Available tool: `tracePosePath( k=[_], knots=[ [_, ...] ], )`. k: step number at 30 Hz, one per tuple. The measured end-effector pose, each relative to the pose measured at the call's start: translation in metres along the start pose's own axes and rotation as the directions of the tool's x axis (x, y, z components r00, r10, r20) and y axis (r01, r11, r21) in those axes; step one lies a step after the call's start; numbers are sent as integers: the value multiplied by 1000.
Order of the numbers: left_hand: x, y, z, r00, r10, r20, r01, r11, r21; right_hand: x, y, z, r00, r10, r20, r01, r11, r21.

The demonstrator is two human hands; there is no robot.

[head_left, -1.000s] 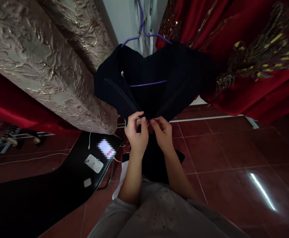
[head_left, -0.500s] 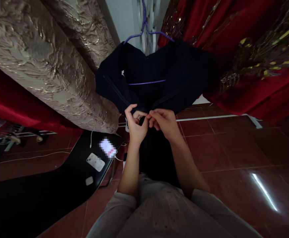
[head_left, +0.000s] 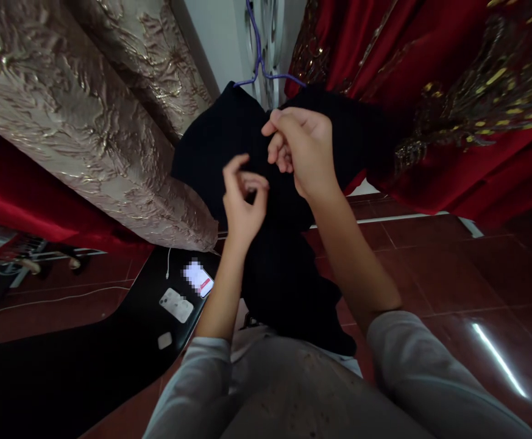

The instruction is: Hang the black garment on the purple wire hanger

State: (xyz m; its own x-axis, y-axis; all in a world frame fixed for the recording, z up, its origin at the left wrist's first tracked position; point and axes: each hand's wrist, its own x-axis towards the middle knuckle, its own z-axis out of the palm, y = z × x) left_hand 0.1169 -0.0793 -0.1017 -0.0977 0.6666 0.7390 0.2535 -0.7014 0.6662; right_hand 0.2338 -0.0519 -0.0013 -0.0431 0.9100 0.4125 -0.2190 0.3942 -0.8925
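A dark navy or black jacket (head_left: 211,146) hangs in front of me on a purple hanger (head_left: 259,61), its front drawn together. High on the front, close to the neckline, my right hand (head_left: 306,143) is closed, thumb against the forefinger. What those fingertips hold is too small and dark to make out. Lower and to the left, my left hand (head_left: 245,198) pinches the jacket's front between thumb and fingers, its forefinger bent. Cloth detail around both hands is lost in the dark.
A textured beige curtain (head_left: 87,128) stands at left, red sequined cloth (head_left: 430,73) at right. On a black bench (head_left: 87,341) lie a lit phone (head_left: 199,279), a white phone-shaped item (head_left: 177,305) and a small white case (head_left: 164,341). The floor is red tile (head_left: 430,274).
My right hand has moved up the jacket's front, away from my left hand, which has risen slightly. The front opening has closed, hiding the hanger's lower bar.
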Motion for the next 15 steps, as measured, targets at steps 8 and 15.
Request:
tracePosePath(
  k=[8, 15],
  knots=[
    [89, 22, -19, 965, 212, 156, -244, 942, 229, -6, 24, -9, 995, -99, -21, 92, 969, -229],
    [106, -43, -84, 924, -21, -381, 46, 997, 56, -27, 75, -9, 998, -36, 60, 60, 887, -458]
  ],
)
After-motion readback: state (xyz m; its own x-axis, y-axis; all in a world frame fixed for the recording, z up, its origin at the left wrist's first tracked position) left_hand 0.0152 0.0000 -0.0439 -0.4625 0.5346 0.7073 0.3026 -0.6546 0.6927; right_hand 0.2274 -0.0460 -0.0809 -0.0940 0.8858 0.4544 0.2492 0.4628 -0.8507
